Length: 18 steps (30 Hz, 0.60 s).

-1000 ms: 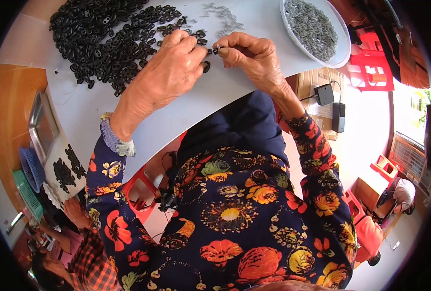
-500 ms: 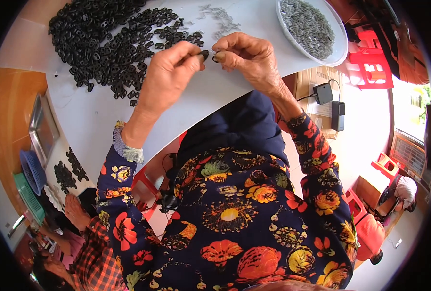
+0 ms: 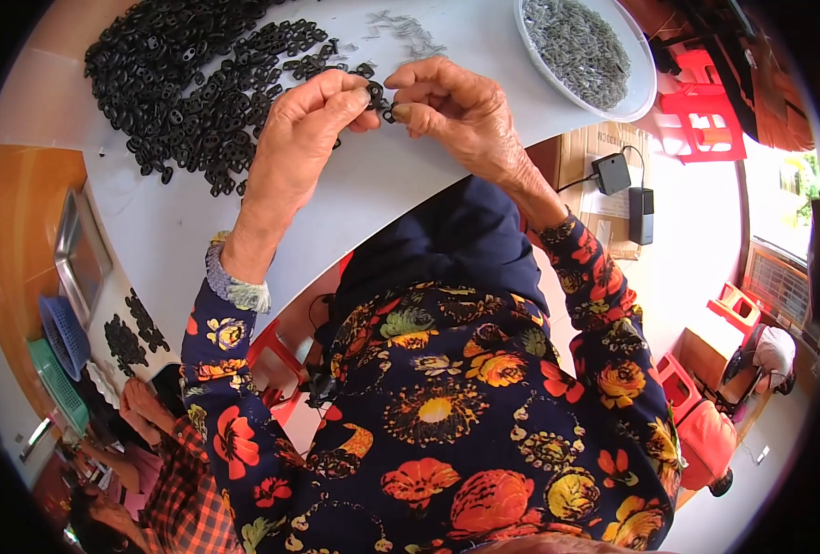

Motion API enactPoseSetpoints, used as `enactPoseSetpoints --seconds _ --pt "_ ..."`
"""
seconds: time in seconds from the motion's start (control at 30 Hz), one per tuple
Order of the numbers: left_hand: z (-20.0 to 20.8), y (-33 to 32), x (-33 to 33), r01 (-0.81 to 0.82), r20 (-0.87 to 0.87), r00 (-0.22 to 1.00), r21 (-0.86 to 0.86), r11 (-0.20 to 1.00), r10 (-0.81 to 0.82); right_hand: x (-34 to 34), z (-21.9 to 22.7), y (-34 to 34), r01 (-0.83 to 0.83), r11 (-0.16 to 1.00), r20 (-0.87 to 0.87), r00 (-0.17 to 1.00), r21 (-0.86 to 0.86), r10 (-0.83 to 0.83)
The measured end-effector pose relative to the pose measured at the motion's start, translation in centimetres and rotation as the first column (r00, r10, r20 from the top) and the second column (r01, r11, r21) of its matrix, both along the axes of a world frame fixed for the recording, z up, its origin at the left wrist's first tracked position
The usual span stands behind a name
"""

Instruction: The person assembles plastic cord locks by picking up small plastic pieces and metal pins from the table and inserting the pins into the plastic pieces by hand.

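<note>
Over the white table (image 3: 336, 198), my left hand (image 3: 308, 125) pinches a small black plastic piece (image 3: 374, 93) with holes between thumb and fingertips. My right hand (image 3: 460, 106) is close beside it, its thumb and forefinger closed on a small black ring-like part (image 3: 389, 115). Whether the two parts touch or are joined is too small to tell. Left of my hands spreads a big heap of black two-holed plastic pieces (image 3: 174, 88). Beyond my fingers lie several loose clear, thin parts (image 3: 410, 35). More such parts (image 3: 576, 55) fill a round white bowl (image 3: 647, 88) at the far right.
A cardboard box (image 3: 571, 157) with black adapters (image 3: 611, 174) on it stands right of the table. Red stools (image 3: 705, 125) are further right. Lower left are a metal tray (image 3: 70, 245), blue basket (image 3: 64, 337), green basket (image 3: 54, 388) and a co-worker's hands (image 3: 147, 406).
Both hands have shifted slightly left. The black piece in my left hand has turned and shows more of its face, and my right fingertips now sit lower beside it.
</note>
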<state>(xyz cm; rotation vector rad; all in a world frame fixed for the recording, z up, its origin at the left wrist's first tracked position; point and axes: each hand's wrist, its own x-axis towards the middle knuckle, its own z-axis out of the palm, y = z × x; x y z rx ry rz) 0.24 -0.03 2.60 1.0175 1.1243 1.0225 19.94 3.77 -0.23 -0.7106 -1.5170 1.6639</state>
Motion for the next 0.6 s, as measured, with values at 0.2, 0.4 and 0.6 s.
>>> enactPoseSetpoints --seconds 0.2,0.4,0.6 --pt "0.5 0.1 0.6 0.009 -0.260 0.965 0.140 0.990 0.028 -0.1 -0.1 -0.1 0.023 1.000 -0.025 0.999 -0.006 -0.023" --pt "1.1 0.5 1.3 0.080 -0.409 0.913 0.172 0.982 -0.002 -0.2 -0.3 -0.1 0.067 0.998 -0.043 0.997 0.002 -0.067" --pt "0.2 -0.3 2.2 0.053 -0.337 0.941 0.213 0.976 0.023 -0.3 -0.3 0.0 0.138 0.990 -0.079 0.987 0.011 -0.137"
